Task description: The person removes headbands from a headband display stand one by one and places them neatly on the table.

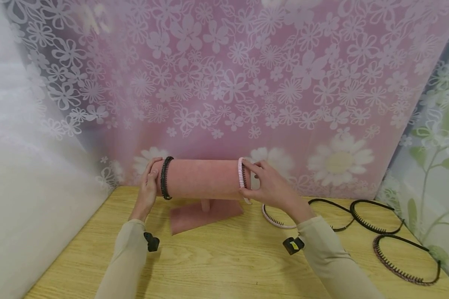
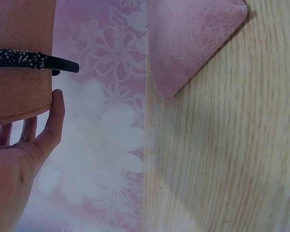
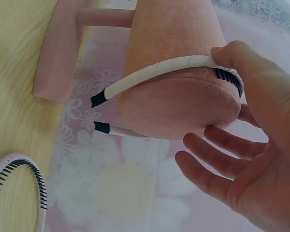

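Observation:
A pink plush roll-shaped display stand [image 1: 203, 178] stands on the table, its roll lying crosswise on a short post. My left hand [image 1: 146, 191] holds the roll's left end; the left wrist view shows this hand [image 2: 19, 159] with fingers against the end. Close beside it, a black toothed headband [image 1: 166, 178] with sparkly stones sits around the roll. At the right end, my right hand [image 1: 271, 185] pinches a pale pink headband [image 1: 241, 173] between thumb and index finger. In the right wrist view that headband [image 3: 159, 70] straddles the roll's end, its dark-tipped ends pointing past the roll.
On the wooden table [image 1: 209, 265], another pale headband [image 1: 278, 224] lies right of the stand, partly behind my right forearm. Farther right lie black headbands [image 1: 374, 228] and a brownish braided one [image 1: 400, 272]. A pink flowered curtain [image 1: 224, 83] hangs directly behind.

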Motion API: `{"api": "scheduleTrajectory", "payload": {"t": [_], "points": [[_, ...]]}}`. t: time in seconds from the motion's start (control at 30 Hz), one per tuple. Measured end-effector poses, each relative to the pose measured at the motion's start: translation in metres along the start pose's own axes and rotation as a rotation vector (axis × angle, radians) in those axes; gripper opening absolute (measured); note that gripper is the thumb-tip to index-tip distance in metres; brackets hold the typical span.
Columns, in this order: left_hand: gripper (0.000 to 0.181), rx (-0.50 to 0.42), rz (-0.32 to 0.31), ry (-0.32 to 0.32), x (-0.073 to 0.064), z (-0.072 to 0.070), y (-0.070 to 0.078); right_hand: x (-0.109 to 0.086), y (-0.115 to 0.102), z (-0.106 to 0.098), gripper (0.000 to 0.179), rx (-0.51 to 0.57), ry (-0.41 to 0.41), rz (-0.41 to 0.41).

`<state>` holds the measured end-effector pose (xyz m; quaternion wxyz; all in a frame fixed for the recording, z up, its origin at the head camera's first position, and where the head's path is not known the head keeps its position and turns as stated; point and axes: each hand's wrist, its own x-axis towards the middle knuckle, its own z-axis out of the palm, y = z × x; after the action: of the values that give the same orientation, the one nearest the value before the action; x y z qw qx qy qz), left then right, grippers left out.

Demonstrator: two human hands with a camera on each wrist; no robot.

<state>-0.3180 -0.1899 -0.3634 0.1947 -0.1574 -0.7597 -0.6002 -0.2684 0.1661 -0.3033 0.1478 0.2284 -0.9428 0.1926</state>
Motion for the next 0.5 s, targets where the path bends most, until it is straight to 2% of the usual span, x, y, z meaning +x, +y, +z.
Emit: {"api": "scheduleTrajectory", "payload": {"t": [0.3,0.5], "points": [[0.041,0.013,-0.021,-0.007,0.0,0.0,-0.001,-0.009,0.005,0.007,0.073,0.162,0.059,-0.044],[0.041,0.047,-0.022,0.011,0.0,0.0,0.0,-0.016,0.005,0.011,0.067,0.238,0.118,-0.05]]}}
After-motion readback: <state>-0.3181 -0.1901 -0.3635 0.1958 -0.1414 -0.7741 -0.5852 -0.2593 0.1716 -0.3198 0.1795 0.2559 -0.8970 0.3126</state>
